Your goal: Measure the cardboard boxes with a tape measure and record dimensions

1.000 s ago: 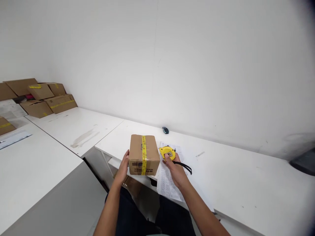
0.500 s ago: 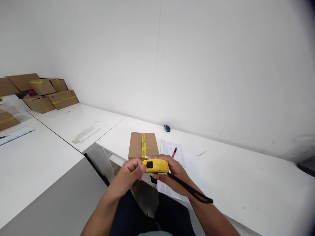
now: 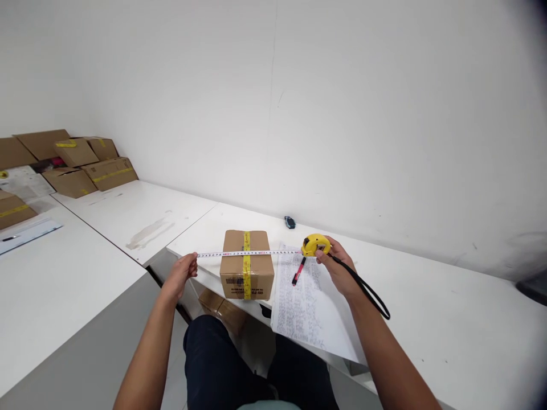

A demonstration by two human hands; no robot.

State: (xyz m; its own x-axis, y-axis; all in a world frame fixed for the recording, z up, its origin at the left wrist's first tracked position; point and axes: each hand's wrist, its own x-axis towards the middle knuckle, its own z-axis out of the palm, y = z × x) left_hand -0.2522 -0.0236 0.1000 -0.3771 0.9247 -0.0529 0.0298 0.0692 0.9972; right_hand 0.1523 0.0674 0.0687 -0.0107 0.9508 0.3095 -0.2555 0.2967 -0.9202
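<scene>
At the front edge of a white table (image 3: 427,307), a cardboard box (image 3: 260,269) sealed with yellow tape sits beneath a printed measuring blade (image 3: 209,255) drawn straight across its top; whether the two touch cannot be told. The person's left hand (image 3: 182,275), fingers curled in, pinches the blade's free end off the box's left side. The right hand (image 3: 342,270) closes around a yellow tape measure (image 3: 315,245) beyond the box's right side, its black strap (image 3: 370,293) hanging across the forearm. Just below the case, a red and black pen (image 3: 298,271) lies on written sheets (image 3: 294,313) beside the box. Behind, a small dark object (image 3: 289,222) rests near the wall (image 3: 363,125), and more taped cartons (image 3: 109,173) are piled at far left.
</scene>
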